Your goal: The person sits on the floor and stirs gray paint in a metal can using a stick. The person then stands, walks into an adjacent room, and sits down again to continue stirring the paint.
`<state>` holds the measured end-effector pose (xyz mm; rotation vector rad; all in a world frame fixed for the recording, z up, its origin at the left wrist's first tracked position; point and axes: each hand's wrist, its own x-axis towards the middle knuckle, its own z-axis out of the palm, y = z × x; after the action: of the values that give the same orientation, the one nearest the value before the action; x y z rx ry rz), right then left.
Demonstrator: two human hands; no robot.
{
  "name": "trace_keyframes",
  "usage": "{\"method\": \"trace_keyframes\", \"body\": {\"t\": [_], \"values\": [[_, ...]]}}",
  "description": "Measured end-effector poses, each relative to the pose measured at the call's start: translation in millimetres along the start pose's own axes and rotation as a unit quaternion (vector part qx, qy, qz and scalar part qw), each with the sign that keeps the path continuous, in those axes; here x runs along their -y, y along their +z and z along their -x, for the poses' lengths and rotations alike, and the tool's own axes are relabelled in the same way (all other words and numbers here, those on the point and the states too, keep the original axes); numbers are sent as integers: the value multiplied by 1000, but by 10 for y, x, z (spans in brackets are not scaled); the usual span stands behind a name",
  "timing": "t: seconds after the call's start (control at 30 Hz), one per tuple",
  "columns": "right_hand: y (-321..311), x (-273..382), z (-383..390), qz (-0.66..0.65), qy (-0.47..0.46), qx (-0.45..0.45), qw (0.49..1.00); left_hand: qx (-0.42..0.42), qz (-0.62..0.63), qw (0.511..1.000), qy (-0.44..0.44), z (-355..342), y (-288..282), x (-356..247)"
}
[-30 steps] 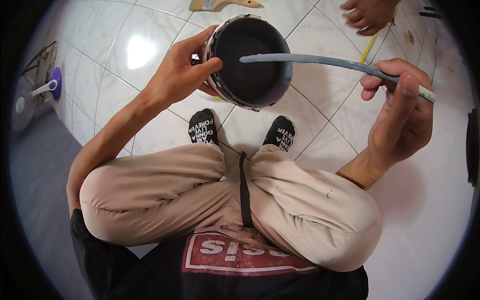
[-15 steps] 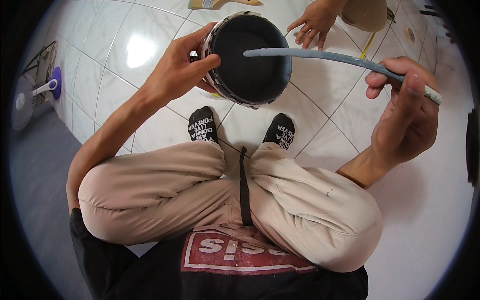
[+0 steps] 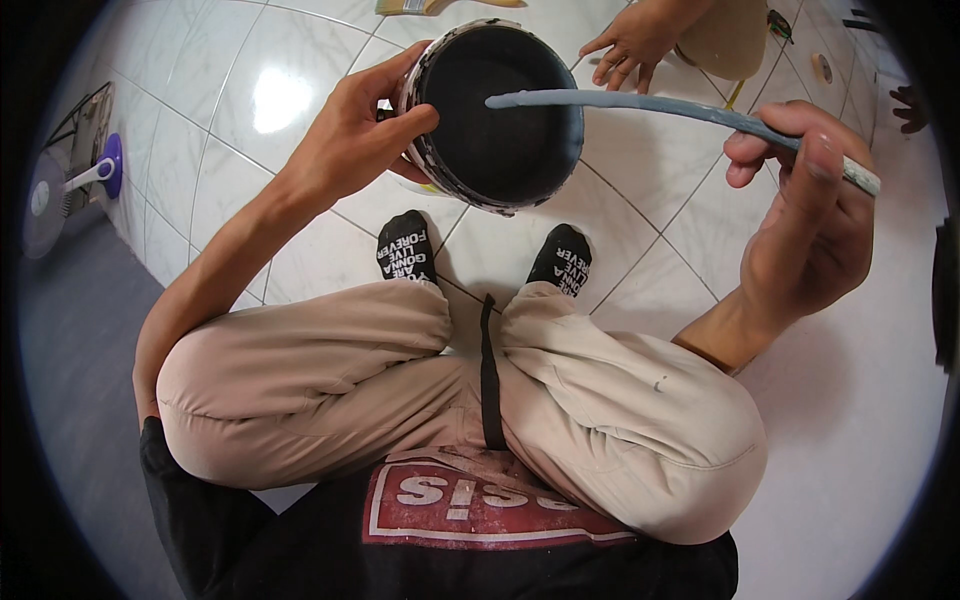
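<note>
My left hand (image 3: 375, 135) grips the rim and side of a round paint can (image 3: 425, 165), tilted so its mouth faces me. Dark grey paint (image 3: 490, 130) shows inside, and smears mark the rim. In my right hand (image 3: 810, 200) is a long, slightly curved stirring stick (image 3: 640, 101), coated in blue-grey paint, its grip end whitish. The stick's tip is over the can's mouth; I cannot tell whether it touches the paint.
Another person's hand (image 3: 630, 45) rests on the tiled floor (image 3: 640, 210) beyond the can, next to that person's beige knee (image 3: 725, 40). A paintbrush (image 3: 405, 6) lies at the far edge. A roll of tape (image 3: 821, 68) is at far right, a purple-and-white tool (image 3: 108, 168) at left.
The can and stick have shifted very slightly upward in view, my grip unchanged. The other person's knee has moved nearer, and another dark hand shape appears at the far right.
</note>
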<state>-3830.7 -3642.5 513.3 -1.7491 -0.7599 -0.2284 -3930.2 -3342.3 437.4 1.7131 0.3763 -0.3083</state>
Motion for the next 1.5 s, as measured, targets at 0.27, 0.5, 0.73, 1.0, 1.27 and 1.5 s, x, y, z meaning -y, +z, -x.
{"method": "trace_keyframes", "body": {"t": [0.27,0.5,0.73,1.0,1.27,1.5], "values": [[94,-68,12,-4,23,-12,1000,0,15,1000,-6,-2,-12,25],[364,-787,109,27,59,95,993,11,9,1000,-4,-63,-14,-11],[623,-949,423,19,152,196,968,14,12,1000,-2,-57,-1,-21],[619,-1005,459,-3,168,170,971,17,14,1000,10,-76,-31,71],[736,-1060,538,-10,146,164,976,22,6,1000,12,-45,-44,-11],[791,-1032,556,21,123,187,974,22,11,1000,9,-28,-82,32]]}}
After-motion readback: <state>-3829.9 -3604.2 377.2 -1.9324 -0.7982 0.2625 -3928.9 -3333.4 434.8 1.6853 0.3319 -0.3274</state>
